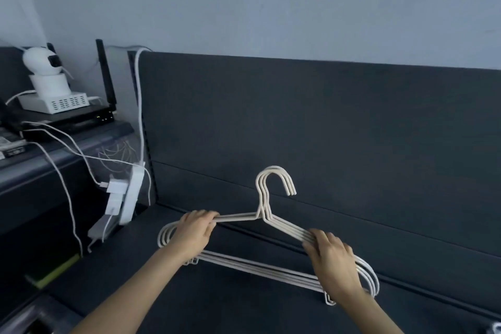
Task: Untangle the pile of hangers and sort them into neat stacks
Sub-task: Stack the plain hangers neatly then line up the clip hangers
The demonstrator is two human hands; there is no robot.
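While hooks point up, stacked hangers point(263, 206) between left grip point(193, 233), right grip point(332, 260).

A home bedroom: padded headboard point(325, 116), router point(78, 118) beside it.

Single wide-angle head view, forward and slightly down, close above the hangers point(287, 227), dark panel point(352, 130) behind

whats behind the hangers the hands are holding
A dark panel stands behind the hangers, grey wall above it. The left hand and right hand cover parts of their shoulders.
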